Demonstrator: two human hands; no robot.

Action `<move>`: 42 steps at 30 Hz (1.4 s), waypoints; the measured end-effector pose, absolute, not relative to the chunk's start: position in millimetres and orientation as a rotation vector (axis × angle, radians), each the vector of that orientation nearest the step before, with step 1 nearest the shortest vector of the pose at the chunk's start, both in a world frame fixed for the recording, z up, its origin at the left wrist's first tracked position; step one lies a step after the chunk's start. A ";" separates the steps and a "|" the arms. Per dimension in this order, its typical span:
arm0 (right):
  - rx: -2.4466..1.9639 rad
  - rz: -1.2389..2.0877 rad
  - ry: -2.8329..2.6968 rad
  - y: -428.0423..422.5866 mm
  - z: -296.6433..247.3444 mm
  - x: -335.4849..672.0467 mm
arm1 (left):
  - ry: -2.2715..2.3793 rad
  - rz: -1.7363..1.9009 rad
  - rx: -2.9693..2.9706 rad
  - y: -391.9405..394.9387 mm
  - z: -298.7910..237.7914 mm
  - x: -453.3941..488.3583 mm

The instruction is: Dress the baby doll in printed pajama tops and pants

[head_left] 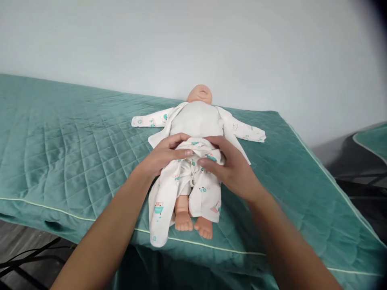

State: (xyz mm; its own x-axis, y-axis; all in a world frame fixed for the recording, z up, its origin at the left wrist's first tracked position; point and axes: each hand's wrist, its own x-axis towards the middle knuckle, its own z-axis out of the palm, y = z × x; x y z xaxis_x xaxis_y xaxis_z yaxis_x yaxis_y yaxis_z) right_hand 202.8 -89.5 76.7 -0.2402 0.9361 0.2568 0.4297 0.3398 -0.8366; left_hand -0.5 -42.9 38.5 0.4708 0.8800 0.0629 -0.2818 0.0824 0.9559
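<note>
A baby doll [200,95] lies on its back, its head toward the wall and its bare feet toward me. White printed baby pants [205,197] cover its hips and one leg. The other pant leg lies flat beside the doll's second leg, which shows bare at the shin. My left hand [165,155] pinches the waistband on the left side. On the right side, my right hand [231,165] grips the same waistband between thumb and fingers. A matching printed jacket [248,132] lies open around the doll's pale torso, with its sleeves spread outward.
A green quilted cover [75,153] with pale piping spreads over the bed under the doll. Behind it stands a white wall [151,44]. Another green-covered surface [375,139] is at the far right, and dark metal legs [33,253] show at lower left.
</note>
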 end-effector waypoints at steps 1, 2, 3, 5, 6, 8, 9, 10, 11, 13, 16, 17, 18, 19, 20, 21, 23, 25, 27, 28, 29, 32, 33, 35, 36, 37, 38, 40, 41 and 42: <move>-1.234 0.865 -1.923 -80.1 85.9 198.5 | 0.626 0.966 1.147 -42.7 36.7 -0.6; -1.247 0.913 -2.002 -70.6 92.7 194.7 | 0.615 0.977 1.121 -42.6 35.2 -0.6; -1.246 0.965 -2.056 -61.8 96.8 191.7 | 0.606 0.995 1.098 -42.7 34.1 -0.8; -1.210 1.089 -2.054 -48.1 96.6 189.1 | 0.598 1.021 1.080 -42.7 33.0 -2.3; -1.189 1.155 -1.997 -43.7 93.1 189.6 | 0.609 1.009 1.095 -42.7 33.1 -3.6; -1.165 1.274 -1.798 -39.8 82.1 193.1 | 0.650 0.911 1.167 -43.0 34.5 -6.9; -1.151 1.324 -1.684 -39.6 76.4 195.6 | 0.669 0.842 1.207 -43.3 35.4 -8.4; -1.130 1.363 -1.577 -40.1 71.3 197.9 | 0.681 0.780 1.233 -43.7 36.2 -9.7; -1.101 1.396 -1.487 -41.0 67.3 199.9 | 0.683 0.738 1.242 -44.2 36.6 -10.6; -1.035 1.445 -1.370 -42.4 63.3 202.3 | 0.660 0.738 1.214 -44.7 35.3 -11.3; -0.977 1.538 -1.314 -43.0 64.5 203.2 | 0.583 0.820 1.140 -43.9 28.9 -9.3; -0.973 1.576 -1.317 -42.9 65.8 203.2 | 0.556 0.852 1.117 -43.4 26.4 -8.0; -0.974 1.608 -1.330 -42.9 67.0 203.1 | 0.534 0.885 1.094 -43.0 24.3 -6.7; -0.983 1.629 -1.351 -43.0 68.1 203.0 | 0.520 0.916 1.070 -42.7 22.7 -5.3; -0.999 1.637 -1.381 -43.3 69.2 202.7 | 0.515 0.948 1.044 -42.6 21.7 -4.1; -1.018 1.632 -1.423 -43.8 70.3 202.3 | 0.512 0.977 1.018 -42.5 21.2 -3.1; -1.060 1.584 -1.548 -45.2 72.8 200.8 | 0.507 1.021 0.977 -42.6 21.5 -1.9; -1.085 1.496 -1.709 -46.8 75.8 198.9 | 0.498 1.049 0.953 -42.5 22.4 -1.4; -1.079 1.457 -1.838 -48.2 78.5 197.4 | 0.489 1.058 0.952 -42.0 22.9 -1.3; -1.071 1.477 -1.872 -48.7 79.2 197.1 | 0.485 1.053 0.959 -41.7 22.7 -1.3; -1.063 1.515 -1.879 -49.1 79.4 197.3 | 0.483 1.045 0.972 -41.4 22.3 -1.5; -1.045 1.597 -1.767 -49.1 76.1 200.1 | 0.498 1.031 1.033 -40.6 20.3 -2.9; -1.037 1.596 -1.698 -48.7 74.1 201.4 | 0.505 1.026 1.065 -40.4 19.9 -3.9; -1.001 1.583 -1.541 -47.4 69.8 203.8 | 0.509 0.995 1.132 -39.9 20.5 -6.3; -0.975 1.576 -1.465 -46.8 67.8 204.7 | 0.501 0.961 1.164 -39.6 21.5 -7.6; -0.948 1.571 -1.397 -46.1 66.1 205.3 | 0.493 0.918 1.194 -39.4 22.9 -8.7; -0.926 1.568 -1.341 -45.6 64.8 205.7 | 0.491 0.872 1.219 -39.1 24.5 -9.7; -0.904 1.576 -1.277 -45.2 63.1 205.7 | 0.517 0.797 1.252 -38.6 27.1 -10.6; -0.906 1.588 -1.268 -45.3 62.7 205.4 | 0.538 0.778 1.259 -38.4 27.5 -10.6; -0.915 1.599 -1.271 -45.7 62.8 204.9 | 0.561 0.778 1.257 -38.2 27.3 -10.3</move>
State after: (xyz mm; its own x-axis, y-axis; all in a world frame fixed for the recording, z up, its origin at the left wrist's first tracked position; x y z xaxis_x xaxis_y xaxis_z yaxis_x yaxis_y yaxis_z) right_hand 204.9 -45.7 62.8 -0.3485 0.9369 -0.0266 -0.1852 -0.0967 -0.9779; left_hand -10.3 -38.2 27.3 0.6284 0.7768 0.0407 -0.2072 0.1167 0.9713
